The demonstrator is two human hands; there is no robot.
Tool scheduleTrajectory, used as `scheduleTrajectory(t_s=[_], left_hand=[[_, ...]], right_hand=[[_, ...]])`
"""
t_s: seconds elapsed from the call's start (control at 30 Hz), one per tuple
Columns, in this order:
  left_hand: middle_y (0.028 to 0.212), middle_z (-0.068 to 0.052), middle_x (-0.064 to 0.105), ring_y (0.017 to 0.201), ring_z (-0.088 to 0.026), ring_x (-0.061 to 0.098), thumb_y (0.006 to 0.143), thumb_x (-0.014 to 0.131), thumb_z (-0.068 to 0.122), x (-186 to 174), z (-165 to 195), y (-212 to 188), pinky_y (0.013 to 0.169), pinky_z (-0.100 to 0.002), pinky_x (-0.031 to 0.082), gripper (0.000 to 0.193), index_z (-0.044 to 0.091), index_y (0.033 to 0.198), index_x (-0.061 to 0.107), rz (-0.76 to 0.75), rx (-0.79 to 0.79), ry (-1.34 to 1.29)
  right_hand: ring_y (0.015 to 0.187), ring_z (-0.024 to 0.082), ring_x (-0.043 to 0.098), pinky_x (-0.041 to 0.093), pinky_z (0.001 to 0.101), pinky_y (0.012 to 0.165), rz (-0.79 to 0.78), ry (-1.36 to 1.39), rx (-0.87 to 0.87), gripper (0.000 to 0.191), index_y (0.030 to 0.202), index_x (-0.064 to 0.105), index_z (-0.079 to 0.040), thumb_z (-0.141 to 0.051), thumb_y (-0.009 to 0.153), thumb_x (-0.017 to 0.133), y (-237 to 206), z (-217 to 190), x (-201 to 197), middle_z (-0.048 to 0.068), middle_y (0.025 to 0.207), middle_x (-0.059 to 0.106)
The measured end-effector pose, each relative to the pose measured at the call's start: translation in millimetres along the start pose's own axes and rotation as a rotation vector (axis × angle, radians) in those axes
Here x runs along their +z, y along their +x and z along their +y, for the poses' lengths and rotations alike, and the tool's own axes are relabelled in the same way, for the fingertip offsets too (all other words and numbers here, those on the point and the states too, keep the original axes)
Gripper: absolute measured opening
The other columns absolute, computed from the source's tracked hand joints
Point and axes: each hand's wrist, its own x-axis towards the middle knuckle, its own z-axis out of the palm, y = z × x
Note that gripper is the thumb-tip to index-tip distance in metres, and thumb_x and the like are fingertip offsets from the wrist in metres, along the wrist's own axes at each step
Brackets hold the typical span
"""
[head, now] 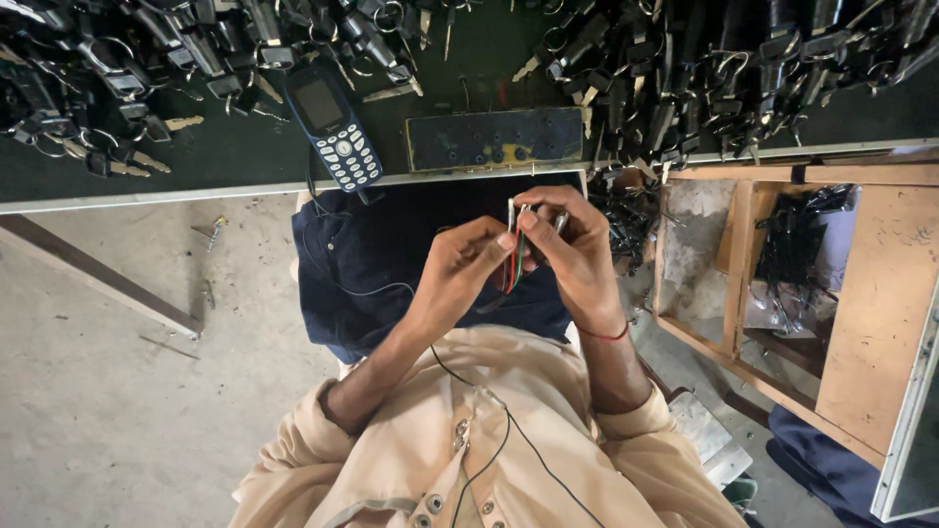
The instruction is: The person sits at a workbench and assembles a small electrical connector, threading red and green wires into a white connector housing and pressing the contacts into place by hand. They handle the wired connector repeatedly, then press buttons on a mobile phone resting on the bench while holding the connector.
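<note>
We have both hands together at frame centre, over the lap. Left hand (460, 269) pinches the coloured wires (513, 262) between thumb and fingertip; right hand (572, 249) is closed around a small lock part (533, 220), metal tip sticking up just above the fingers. Hands touch each other at the part.

Progress, as we judge it: one unit is mid-work, wires still loose and hanging below the grip. Plenty left, by the look of it — big heaps of keys and lock parts (685, 68) fill the dark bench (245, 156) across the top of the frame, more in the wooden tray (880, 293) at right.

The thing itself: small, mostly hidden by the fingers. Red and green wires run down from it, thin and short; a dark lead too. Silvery end shows at top. We can't tell its exact shape.

Nearby: blue keypad phone (333, 125) on the bench edge, upper centre-left, and a flat dark metal plate (494, 139) just right of it.
</note>
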Motion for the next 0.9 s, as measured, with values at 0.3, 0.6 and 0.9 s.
scheduleTrajectory(t_s=[0.3,0.6,0.9], left_hand=[[0.080,0.000,0.058,0.070,-0.007,0.051,0.114,0.051,0.028,4,-1,1,0.061,-0.024,0.039,0.024,0.004,0.108,0.053,0.014,0.084,-0.098],[0.084,0.003,0.055,0.075,-0.004,0.047,0.108,0.057,0.022,12,6,-2,0.059,-0.022,0.036,0.025,0.003,0.123,0.061,0.042,-0.039,0.026],[0.069,0.001,0.058,0.061,-0.002,0.049,0.108,0.060,0.019,13,-2,1,0.052,-0.020,0.036,0.020,0.001,0.103,0.068,0.297,0.054,0.141]], right_hand=[[0.062,0.003,0.043,0.033,0.0214,0.055,0.046,0.293,0.000,0.014,0.112,0.064,-0.005,-0.011,0.101,0.071,2,19,-15,-0.004,0.080,0.053],[0.072,0.009,0.041,0.030,0.0263,0.061,0.101,-0.073,-0.322,0.015,0.111,0.059,-0.007,-0.015,0.104,0.070,-12,25,-15,0.000,0.093,0.054],[0.062,0.007,0.034,0.028,0.0253,0.058,0.154,0.723,0.213,0.019,0.105,0.054,-0.009,-0.024,0.110,0.065,-7,25,-5,-0.006,0.072,0.035]])
